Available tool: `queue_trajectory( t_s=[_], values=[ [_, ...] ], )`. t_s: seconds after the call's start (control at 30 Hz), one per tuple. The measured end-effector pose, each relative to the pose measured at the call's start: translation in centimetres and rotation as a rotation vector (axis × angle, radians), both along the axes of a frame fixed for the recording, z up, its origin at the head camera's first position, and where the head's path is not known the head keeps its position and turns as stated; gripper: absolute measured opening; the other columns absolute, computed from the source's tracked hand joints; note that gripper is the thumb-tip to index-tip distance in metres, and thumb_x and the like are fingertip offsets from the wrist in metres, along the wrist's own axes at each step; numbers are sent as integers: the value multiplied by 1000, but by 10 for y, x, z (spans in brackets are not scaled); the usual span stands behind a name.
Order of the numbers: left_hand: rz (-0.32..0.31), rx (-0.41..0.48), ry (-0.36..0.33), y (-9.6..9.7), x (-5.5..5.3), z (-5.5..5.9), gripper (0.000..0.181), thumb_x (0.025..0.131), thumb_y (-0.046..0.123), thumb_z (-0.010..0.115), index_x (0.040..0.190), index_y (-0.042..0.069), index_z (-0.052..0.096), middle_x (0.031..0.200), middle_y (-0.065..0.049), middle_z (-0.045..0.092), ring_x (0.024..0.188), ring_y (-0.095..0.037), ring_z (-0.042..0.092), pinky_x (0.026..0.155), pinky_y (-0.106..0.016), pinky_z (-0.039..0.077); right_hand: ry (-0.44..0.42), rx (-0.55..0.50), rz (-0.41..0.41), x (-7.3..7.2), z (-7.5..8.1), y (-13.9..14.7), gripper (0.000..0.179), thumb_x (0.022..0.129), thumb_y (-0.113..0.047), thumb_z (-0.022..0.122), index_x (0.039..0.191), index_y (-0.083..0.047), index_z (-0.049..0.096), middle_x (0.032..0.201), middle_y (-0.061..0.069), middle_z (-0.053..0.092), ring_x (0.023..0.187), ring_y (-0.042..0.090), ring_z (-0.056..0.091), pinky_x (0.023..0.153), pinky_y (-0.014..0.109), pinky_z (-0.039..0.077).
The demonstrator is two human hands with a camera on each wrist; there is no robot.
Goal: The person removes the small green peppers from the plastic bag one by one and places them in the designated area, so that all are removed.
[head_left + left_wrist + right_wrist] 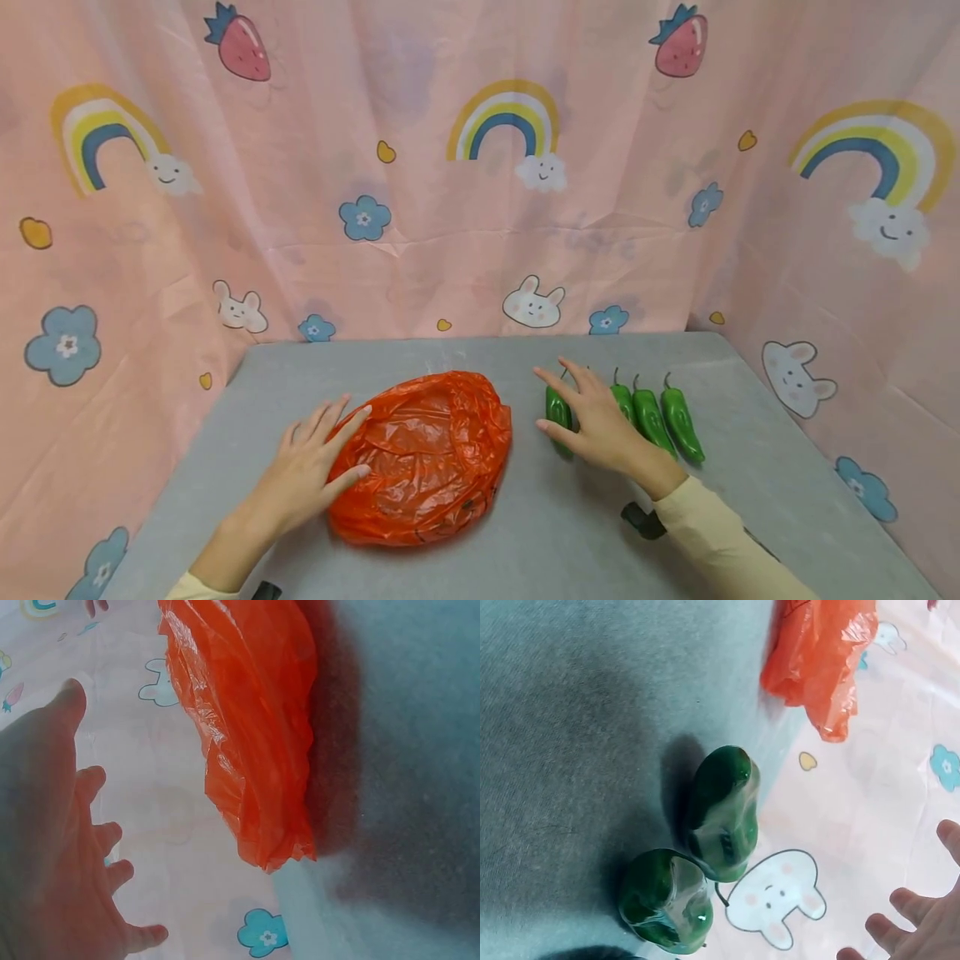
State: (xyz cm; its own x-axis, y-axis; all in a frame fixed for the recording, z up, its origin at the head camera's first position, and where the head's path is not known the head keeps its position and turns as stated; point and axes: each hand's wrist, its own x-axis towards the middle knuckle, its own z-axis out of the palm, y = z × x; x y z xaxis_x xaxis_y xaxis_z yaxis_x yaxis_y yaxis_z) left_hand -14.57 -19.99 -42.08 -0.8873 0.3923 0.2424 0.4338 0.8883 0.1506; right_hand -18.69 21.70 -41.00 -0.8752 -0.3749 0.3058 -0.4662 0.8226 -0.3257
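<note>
An orange-red plastic bag [420, 450] lies on the grey table, spread into a rounded, wrinkled shape with its rim raised. My left hand [303, 467] hovers at the bag's left edge, fingers spread and relaxed; in the left wrist view a gap shows between this hand [60, 847] and the bag [247, 712]. To the right of the bag, several glossy green peppers [681, 421] with thin stems lie in a row. Above the leftmost pepper [556, 408] is my right hand [600, 421], fingers apart and holding nothing; it hides part of the row. Two peppers [724, 810] show close in the right wrist view.
A pink curtain [450, 267] printed with rainbows, rabbits and flowers rises behind and on both sides of the grey table [540, 542]. Black straps [642, 521] show near the wrists, below the cream sleeves [720, 533].
</note>
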Motion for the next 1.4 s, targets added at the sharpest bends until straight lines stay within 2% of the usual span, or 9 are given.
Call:
queue_trajectory(
  t_s=[0.1, 0.27, 0.53, 0.83, 1.07, 1.4],
  values=[
    [17, -4, -19, -1, -1, 0, 77, 88, 54, 61, 153, 33, 25, 164, -5, 15, 148, -39, 17, 106, -73, 17, 7, 27, -9, -2, 0, -2, 74, 88, -53, 62, 152, -35, 29, 160, 15, 22, 143, 46, 24, 108, 73, 18],
    [37, -19, -52, 0, -1, -4, 82, 87, 61, 58, 154, 36, 19, 166, -3, 6, 149, -40, 11, 104, -78, 13, 3, 82, -38, -3, -3, -3, 79, 87, -59, 59, 153, -38, 22, 162, 14, 15, 147, 45, 14, 108, 77, 6],
    [86, -19, -80, -1, 2, -10, 85, 84, 66, 57, 154, 37, 18, 166, -7, 5, 147, -48, 11, 99, -83, 13, -13, 139, -68, -1, -7, -7, 85, 83, -67, 57, 153, -41, 18, 164, 14, 7, 149, 47, 1, 104, 80, -1],
    [96, -22, -85, -1, 3, -11, 86, 83, 67, 58, 154, 39, 19, 166, -6, 4, 147, -47, 11, 98, -83, 12, -6, 146, -71, -2, -12, -8, 89, 80, -69, 58, 153, -42, 15, 165, 12, 1, 149, 48, -2, 102, 82, -2],
    [104, -25, -106, 0, 3, -12, 86, 82, 68, 57, 154, 39, 18, 166, -6, 4, 148, -46, 9, 99, -83, 11, -10, 147, -73, -1, -15, -9, 91, 79, -70, 58, 154, -41, 15, 164, 15, 2, 148, 50, 0, 101, 82, 0],
    [118, -18, -96, -1, 4, -14, 87, 82, 68, 58, 154, 41, 15, 166, -6, 5, 148, -47, 10, 98, -83, 12, -17, 145, -82, -2, -18, -7, 92, 79, -71, 58, 154, -36, 18, 165, 14, 3, 148, 50, 1, 101, 82, -1]
  ],
)
